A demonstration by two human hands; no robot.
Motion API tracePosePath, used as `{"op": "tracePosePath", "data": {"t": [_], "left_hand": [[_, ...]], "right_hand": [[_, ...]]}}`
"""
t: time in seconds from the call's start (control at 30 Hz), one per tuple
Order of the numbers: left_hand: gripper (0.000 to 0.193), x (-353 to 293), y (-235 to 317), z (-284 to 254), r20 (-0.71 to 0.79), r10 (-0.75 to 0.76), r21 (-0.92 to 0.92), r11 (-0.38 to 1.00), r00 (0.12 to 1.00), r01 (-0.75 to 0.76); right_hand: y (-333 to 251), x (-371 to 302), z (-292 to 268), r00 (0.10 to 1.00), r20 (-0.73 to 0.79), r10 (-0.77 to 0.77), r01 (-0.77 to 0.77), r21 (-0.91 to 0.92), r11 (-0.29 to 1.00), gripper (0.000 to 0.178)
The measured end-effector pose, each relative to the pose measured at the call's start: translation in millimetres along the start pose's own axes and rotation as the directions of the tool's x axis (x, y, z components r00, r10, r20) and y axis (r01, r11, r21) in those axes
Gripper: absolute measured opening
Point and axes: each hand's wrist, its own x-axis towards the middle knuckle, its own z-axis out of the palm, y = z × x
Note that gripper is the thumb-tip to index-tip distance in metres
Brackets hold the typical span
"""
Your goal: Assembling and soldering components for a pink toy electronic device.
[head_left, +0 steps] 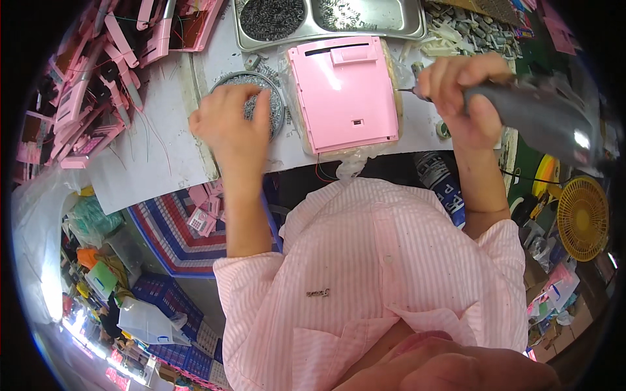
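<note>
A pink plastic panel (342,98), with a slot at its far end and a small square hole near its front, lies on a plastic-wrapped pad in front of me. To its left, a round metal dish (276,124) holds many small silver screws. My left hand (231,120) hovers over this dish, fingers bent and thumb apart from them; no held thing shows. On the right, my right hand (466,98) is wrapped round a dark grey electric screwdriver (538,117). Its thin bit points left, toward the panel's right edge.
A steel tray (417,36) with dark springs and small metal parts stands at the back. Pink housings with wires (85,111) pile up on the left. Small motors and white parts (469,36) lie back right. Below the table edge are a striped basket (176,228) and a yellow fan (582,218).
</note>
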Motion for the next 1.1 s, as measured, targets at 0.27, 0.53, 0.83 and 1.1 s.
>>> {"op": "tracePosePath", "data": {"t": [0.27, 0.53, 0.83, 1.1], "left_hand": [[0.011, -17.8, -31.0, 4.7, 0.154, 0.045, 0.014, 0.999, 0.987, -0.047], [0.01, 2.2, -7.6, 3.1, 0.22, 0.09, -0.509, 0.86, 0.971, 0.036], [0.021, -13.6, 73.3, 12.6, -0.011, 0.477, -0.627, 0.681, 0.879, -0.378], [0.027, -21.3, 72.0, 24.5, -0.162, 0.474, -0.627, 0.627, 0.865, -0.461]], "right_hand": [[29.8, 4.3, 1.8, 0.994, 0.107, 0.031, -0.029, -0.021, 0.999, 0.018], [-5.3, 23.7, 1.7, 0.991, 0.126, 0.035, -0.047, 0.096, 0.994, 0.029], [-34.0, 20.7, 30.7, 0.994, 0.098, 0.045, -0.061, 0.169, 0.984, 0.032], [-35.5, 17.7, 34.3, 0.992, 0.13, -0.009, -0.024, 0.244, 0.969, 0.031]]}}
